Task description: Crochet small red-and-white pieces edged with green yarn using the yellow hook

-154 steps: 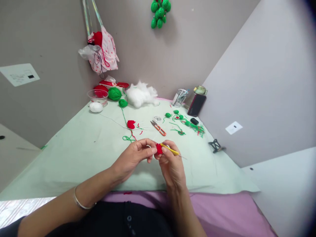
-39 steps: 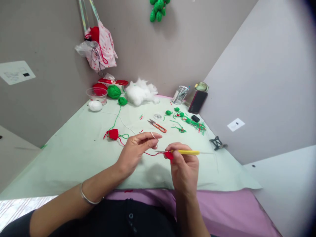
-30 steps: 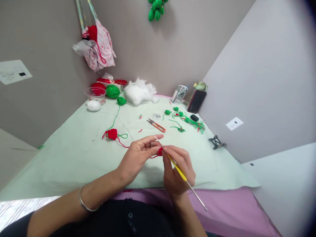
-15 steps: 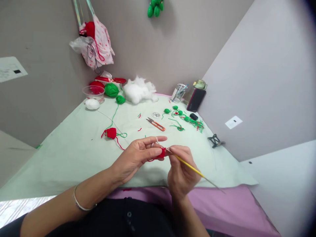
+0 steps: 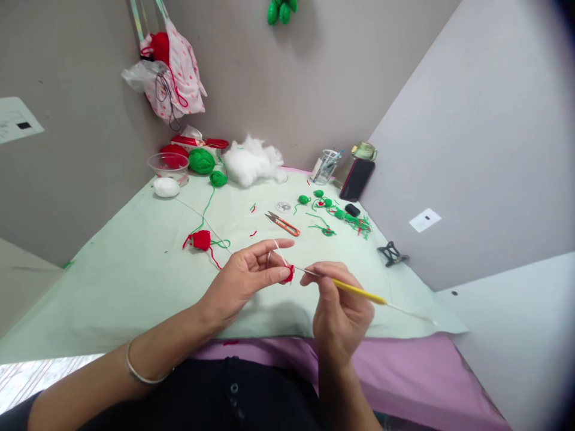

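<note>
My left hand (image 5: 245, 278) pinches a small red crochet piece (image 5: 288, 275) between thumb and fingers. White yarn (image 5: 280, 254) runs over its raised index finger and down to the piece. In my right hand (image 5: 339, 305) is a crochet hook (image 5: 359, 291) with a yellow grip, held like a pencil. Its thin metal tip reaches the red piece; whether it sits inside a stitch is too small to tell. On the cloth to the left lies a larger red crochet piece (image 5: 200, 240) with red and green strands.
Orange-handled thread snips (image 5: 283, 224) lie beyond my hands. Behind are white stuffing (image 5: 252, 163), a green yarn ball (image 5: 202, 161), a white yarn ball (image 5: 166, 187) and a clear tub (image 5: 169, 167). Small green crochet pieces (image 5: 339, 212), a phone (image 5: 357, 179) and a black stand (image 5: 392, 254) are right.
My right hand has moved right, away from the left, and the hook now lies flatter. The left hand has shifted slightly left and up with the red piece.
</note>
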A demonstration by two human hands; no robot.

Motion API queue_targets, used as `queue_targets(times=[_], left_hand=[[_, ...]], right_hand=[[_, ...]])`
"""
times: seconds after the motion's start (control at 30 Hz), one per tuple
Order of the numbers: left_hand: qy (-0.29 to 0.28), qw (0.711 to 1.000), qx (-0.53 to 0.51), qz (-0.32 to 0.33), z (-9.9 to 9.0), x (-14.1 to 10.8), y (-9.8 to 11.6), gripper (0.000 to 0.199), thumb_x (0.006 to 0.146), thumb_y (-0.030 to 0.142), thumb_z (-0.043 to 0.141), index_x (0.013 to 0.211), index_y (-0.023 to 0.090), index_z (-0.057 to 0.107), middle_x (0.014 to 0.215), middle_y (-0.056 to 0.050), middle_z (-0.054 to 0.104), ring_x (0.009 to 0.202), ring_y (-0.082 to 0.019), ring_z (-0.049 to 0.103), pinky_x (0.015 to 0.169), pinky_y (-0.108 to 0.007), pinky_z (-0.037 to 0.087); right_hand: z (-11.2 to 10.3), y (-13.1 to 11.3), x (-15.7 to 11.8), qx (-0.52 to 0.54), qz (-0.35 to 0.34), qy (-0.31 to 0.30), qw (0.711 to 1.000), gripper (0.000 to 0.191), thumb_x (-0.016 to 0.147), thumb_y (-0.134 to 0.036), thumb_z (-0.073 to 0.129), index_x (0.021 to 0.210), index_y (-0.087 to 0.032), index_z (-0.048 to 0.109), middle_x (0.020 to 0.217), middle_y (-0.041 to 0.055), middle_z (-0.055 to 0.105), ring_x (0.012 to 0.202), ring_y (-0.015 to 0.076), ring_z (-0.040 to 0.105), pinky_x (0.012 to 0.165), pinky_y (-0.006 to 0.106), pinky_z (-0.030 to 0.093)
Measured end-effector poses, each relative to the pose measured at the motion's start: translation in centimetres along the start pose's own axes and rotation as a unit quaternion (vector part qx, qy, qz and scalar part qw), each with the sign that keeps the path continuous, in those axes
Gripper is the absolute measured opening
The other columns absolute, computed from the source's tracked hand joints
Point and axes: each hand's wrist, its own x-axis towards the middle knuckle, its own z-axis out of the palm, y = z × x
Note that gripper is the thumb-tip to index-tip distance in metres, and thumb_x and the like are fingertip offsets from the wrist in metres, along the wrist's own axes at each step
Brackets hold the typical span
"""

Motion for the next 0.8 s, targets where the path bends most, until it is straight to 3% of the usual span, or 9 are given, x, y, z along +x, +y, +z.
queue_targets(times=[0.13, 0.37, 0.5, 0.6, 0.67, 0.73, 0.8], left_hand=[[0.017, 0.999, 0.005, 0.032, 0.1, -0.2, -0.5, 0.044, 0.081, 0.023, 0.087, 0.124, 0.023, 0.075, 0.084, 0.003, 0.070, 0.086, -0.012, 0.065, 0.090, -0.028, 0.048], [0.027, 0.999, 0.001, 0.032, 0.2, -0.2, -0.7, 0.043, 0.081, 0.022, 0.087, 0.122, 0.026, 0.076, 0.084, 0.004, 0.071, 0.085, -0.010, 0.066, 0.088, -0.024, 0.050], [0.041, 0.999, 0.001, 0.035, 0.3, -0.1, -0.7, 0.044, 0.082, 0.022, 0.087, 0.124, 0.025, 0.075, 0.082, 0.005, 0.072, 0.084, -0.010, 0.066, 0.089, -0.024, 0.050], [0.040, 0.999, 0.001, 0.025, 0.5, -0.2, -0.8, 0.051, 0.078, 0.021, 0.089, 0.127, 0.022, 0.074, 0.084, 0.003, 0.073, 0.087, -0.012, 0.067, 0.091, -0.026, 0.050], [0.042, 0.999, -0.019, 0.010, 0.7, -0.2, -0.9, 0.054, 0.077, 0.023, 0.091, 0.129, 0.020, 0.073, 0.082, 0.002, 0.073, 0.085, -0.012, 0.066, 0.088, -0.025, 0.050], [0.039, 0.997, -0.062, -0.029, 0.9, -0.2, -0.9, 0.053, 0.080, 0.026, 0.089, 0.130, 0.020, 0.073, 0.081, 0.002, 0.072, 0.082, -0.011, 0.064, 0.084, -0.024, 0.049], [0.025, 0.991, -0.107, -0.078, 0.9, -0.2, -0.8, 0.049, 0.082, 0.028, 0.087, 0.128, 0.018, 0.075, 0.082, 0.000, 0.071, 0.079, -0.010, 0.062, 0.081, -0.023, 0.049]], right_hand=[[0.0, -0.1, -0.7, -0.082, -0.071, -0.016, 0.994, 0.027, 0.095, -0.007, 0.064, 0.108, -0.026, 0.077, 0.085, 0.0006, 0.070, 0.081, 0.0145, 0.065, 0.069, 0.029, 0.052], [0.5, -0.2, -0.7, -0.017, -0.030, -0.046, 0.998, 0.019, 0.101, -0.018, 0.056, 0.103, -0.024, 0.074, 0.083, 0.0018, 0.064, 0.080, 0.0161, 0.062, 0.069, 0.031, 0.051], [0.3, -0.2, -0.5, -0.025, -0.015, -0.053, 0.998, 0.021, 0.102, -0.018, 0.052, 0.111, -0.025, 0.070, 0.089, 0.0025, 0.062, 0.080, 0.0165, 0.064, 0.068, 0.032, 0.055], [0.3, 0.3, -0.6, -0.167, -0.099, -0.087, 0.977, 0.029, 0.098, -0.009, 0.057, 0.118, -0.026, 0.072, 0.095, 0.0045, 0.065, 0.088, 0.0176, 0.067, 0.073, 0.033, 0.059], [0.6, 0.9, -0.9, -0.265, -0.197, -0.059, 0.942, 0.041, 0.093, -0.003, 0.063, 0.124, -0.027, 0.073, 0.102, 0.0058, 0.068, 0.092, 0.0179, 0.068, 0.076, 0.033, 0.060], [1.0, 1.4, -1.2, -0.288, -0.260, -0.011, 0.922, 0.048, 0.092, 0.000, 0.064, 0.129, -0.030, 0.072, 0.105, 0.0062, 0.069, 0.093, 0.0185, 0.070, 0.075, 0.033, 0.061], [1.2, 1.7, -1.3, -0.256, -0.255, 0.005, 0.932, 0.048, 0.092, 0.000, 0.063, 0.128, -0.031, 0.072, 0.106, 0.0057, 0.070, 0.094, 0.0184, 0.070, 0.074, 0.032, 0.061]])
